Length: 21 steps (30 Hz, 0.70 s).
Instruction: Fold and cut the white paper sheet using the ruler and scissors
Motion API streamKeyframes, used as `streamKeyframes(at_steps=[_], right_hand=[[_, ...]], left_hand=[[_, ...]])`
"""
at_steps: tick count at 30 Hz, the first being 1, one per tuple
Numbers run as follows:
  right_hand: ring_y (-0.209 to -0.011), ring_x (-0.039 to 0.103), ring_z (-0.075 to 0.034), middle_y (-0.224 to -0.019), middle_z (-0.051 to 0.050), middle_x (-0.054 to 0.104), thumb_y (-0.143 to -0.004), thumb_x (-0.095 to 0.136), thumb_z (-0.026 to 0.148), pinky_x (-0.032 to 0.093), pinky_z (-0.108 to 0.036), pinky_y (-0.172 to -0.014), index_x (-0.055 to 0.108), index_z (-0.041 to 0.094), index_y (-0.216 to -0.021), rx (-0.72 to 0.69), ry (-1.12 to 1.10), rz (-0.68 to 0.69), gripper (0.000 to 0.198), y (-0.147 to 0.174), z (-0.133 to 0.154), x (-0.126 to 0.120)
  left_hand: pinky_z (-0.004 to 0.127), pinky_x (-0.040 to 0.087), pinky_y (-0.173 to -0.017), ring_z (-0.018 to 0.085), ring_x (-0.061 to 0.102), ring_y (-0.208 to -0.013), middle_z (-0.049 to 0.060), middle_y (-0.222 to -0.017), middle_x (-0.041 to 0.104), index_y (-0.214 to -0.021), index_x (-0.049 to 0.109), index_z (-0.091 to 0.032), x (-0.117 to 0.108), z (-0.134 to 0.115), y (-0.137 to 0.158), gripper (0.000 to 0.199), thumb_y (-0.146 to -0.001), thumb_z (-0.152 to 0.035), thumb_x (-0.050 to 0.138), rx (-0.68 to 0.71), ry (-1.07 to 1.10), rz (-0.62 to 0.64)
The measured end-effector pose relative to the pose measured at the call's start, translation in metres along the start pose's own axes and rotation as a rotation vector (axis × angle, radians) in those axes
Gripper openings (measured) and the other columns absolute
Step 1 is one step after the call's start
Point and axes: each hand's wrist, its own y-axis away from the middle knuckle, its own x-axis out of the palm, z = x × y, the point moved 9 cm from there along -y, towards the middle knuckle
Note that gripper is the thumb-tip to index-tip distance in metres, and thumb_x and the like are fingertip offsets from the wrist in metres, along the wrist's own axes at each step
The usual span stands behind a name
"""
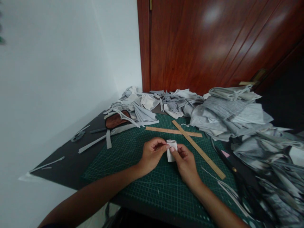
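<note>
Both my hands meet over the green cutting mat (142,186), around a small folded piece of pale fabric (171,155). My left hand (153,154) pinches its upper left edge between thumb and fingertips. From the other side my right hand (186,161) grips it, with the thumb pressed on the front face. The piece stands roughly upright and its top shows a folded loop. Behind the hands, two wooden rulers lie crossed on the mat, a short ruler (159,129) under or against a long ruler (206,155); which is on top I cannot tell surely.
Grey and white fabric scraps (147,103) heap along the back. A tall fabric pile (228,114) stands at the right. Black scissors (244,186) lie at the mat's right edge, near pale strips (231,193). A brown piece (116,119) sits back left, before the wall (71,63).
</note>
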Motion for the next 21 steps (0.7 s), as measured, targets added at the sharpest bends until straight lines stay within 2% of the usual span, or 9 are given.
streamKeyframes(at_steps=[3, 5, 9, 12, 18, 21], right_hand=[[-0.065, 0.056, -0.016, -0.076, 0.0, 0.069, -0.083, 0.078, 0.049, 0.045, -0.028, -0.059, 0.071, 0.021, -0.09, -0.006, -0.002, 0.004, 0.029, 0.001, 0.0, 0.001], [-0.064, 0.055, -0.016, -0.075, 0.0, 0.067, -0.084, 0.077, 0.049, 0.045, -0.028, -0.058, 0.07, 0.022, -0.089, -0.019, 0.012, 0.007, 0.029, 0.001, 0.001, 0.002], [-0.064, 0.055, -0.017, -0.073, 0.001, 0.064, -0.085, 0.076, 0.048, 0.046, -0.029, -0.058, 0.068, 0.022, -0.086, -0.047, 0.082, 0.013, 0.027, 0.002, 0.003, 0.002], [-0.067, 0.057, -0.017, -0.075, 0.001, 0.064, -0.087, 0.075, 0.048, 0.047, -0.029, -0.06, 0.067, 0.022, -0.088, -0.035, 0.112, 0.034, 0.026, 0.004, 0.001, 0.004], [-0.085, 0.065, -0.022, -0.097, -0.002, 0.07, -0.09, 0.07, 0.046, 0.054, -0.033, -0.072, 0.061, 0.027, -0.123, -0.071, 0.104, -0.016, 0.039, 0.005, 0.004, -0.004], [-0.095, 0.067, -0.023, -0.104, -0.004, 0.07, -0.091, 0.07, 0.043, 0.054, -0.037, -0.084, 0.066, 0.027, -0.118, -0.16, 0.165, 0.0, 0.031, 0.002, 0.015, -0.006]], left_hand=[[0.026, 0.054, -0.076, 0.017, 0.069, -0.083, 0.005, -0.089, 0.073, -0.08, 0.074, -0.018, -0.002, -0.007, -0.001, 0.01, -0.08, -0.026, 0.078, 0.07, -0.031, -0.01], [0.028, 0.055, -0.081, 0.018, 0.07, -0.089, 0.006, -0.096, 0.075, -0.08, 0.074, -0.018, -0.002, -0.005, -0.002, 0.009, -0.08, -0.027, 0.077, 0.056, -0.025, -0.004], [0.028, 0.055, -0.074, 0.018, 0.07, -0.078, 0.005, -0.084, 0.076, -0.084, 0.074, -0.017, -0.003, 0.008, -0.003, 0.012, -0.081, -0.029, 0.074, -0.072, -0.058, -0.001], [0.027, 0.052, -0.068, 0.017, 0.067, -0.072, 0.003, -0.079, 0.074, -0.082, 0.074, -0.017, -0.005, 0.01, -0.002, 0.014, -0.081, -0.031, 0.073, -0.095, -0.096, -0.004], [0.025, 0.048, -0.063, 0.014, 0.061, -0.067, 0.002, -0.074, 0.069, -0.081, 0.071, -0.016, -0.001, 0.016, -0.004, 0.023, -0.083, -0.039, 0.072, -0.122, -0.089, 0.053], [0.024, 0.047, -0.062, 0.014, 0.06, -0.067, 0.001, -0.073, 0.067, -0.081, 0.07, -0.016, 0.002, 0.016, -0.005, 0.024, -0.084, -0.04, 0.072, -0.104, -0.088, 0.108]])
